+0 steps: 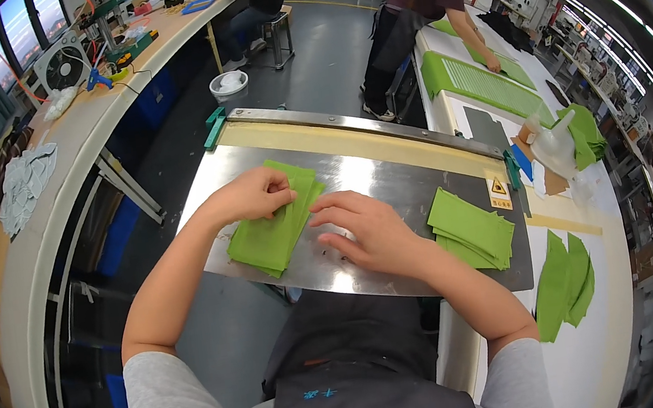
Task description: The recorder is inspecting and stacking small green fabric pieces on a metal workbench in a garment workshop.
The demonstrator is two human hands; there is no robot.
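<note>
A stack of green fabric pieces (266, 240) lies on the left part of a shiny metal plate (351, 175), its layers slightly fanned. Over its upper half, my left hand (260, 194) is closed in a pinch on a green piece; the fingertips partly hide the cloth. My right hand (371, 235) hovers just right of the stack, fingers apart and curved, with nothing in them. Another stack of green fabric pieces (472, 228) rests on the plate's right side, beyond my right wrist.
A metal bar (358, 128) with green end clamps crosses the plate's far side. Loose green pieces (564, 281) lie on the white table at right. A co-worker (433, 7) leans over green cloth at the far right. A white bucket (230, 88) stands on the floor.
</note>
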